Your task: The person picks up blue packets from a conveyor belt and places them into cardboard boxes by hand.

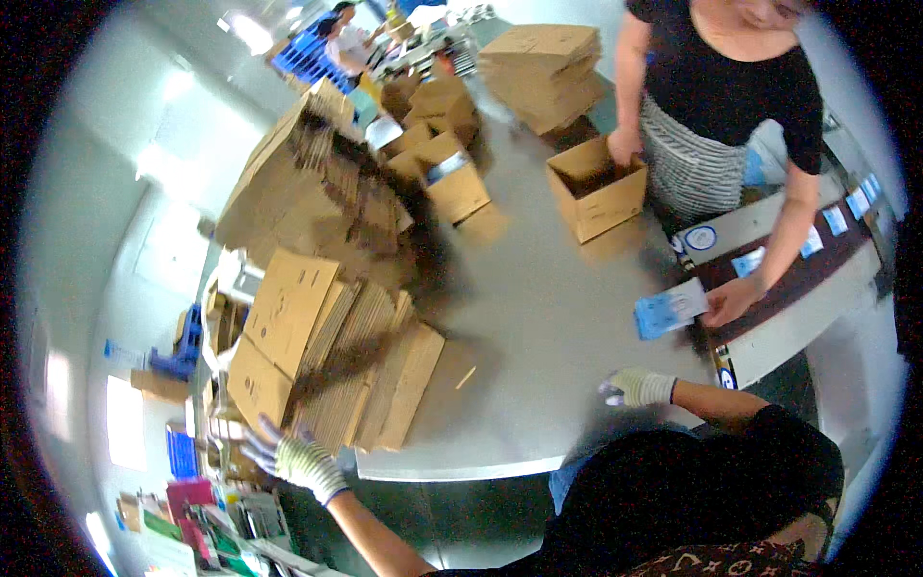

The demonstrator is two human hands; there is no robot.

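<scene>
My left hand (pixel 300 464), in a pale striped glove with greyish fingers, is spread beside the near-left corner of a stack of flattened cardboard boxes (pixel 288 306). The fingertips come up to the lower edge of the stack; whether they touch it I cannot tell. Over the near right part of the grey table (pixel 519 317), my right hand (pixel 639 387) wears the same kind of glove. Its fingers are loosely bent with nothing visible in them. Beyond it, a co-worker's hand (pixel 735 300) holds blue-and-white packets (pixel 670 309); the other steadies an opened carton (pixel 598 192).
A larger pile of flattened cartons (pixel 317 192) stands at the far left, another stack (pixel 540 72) at the back. Opened boxes (pixel 447 178) sit between them. A conveyor (pixel 798 264) carrying several packets joins the table at the right. A small tan strip (pixel 465 377) lies mid-table.
</scene>
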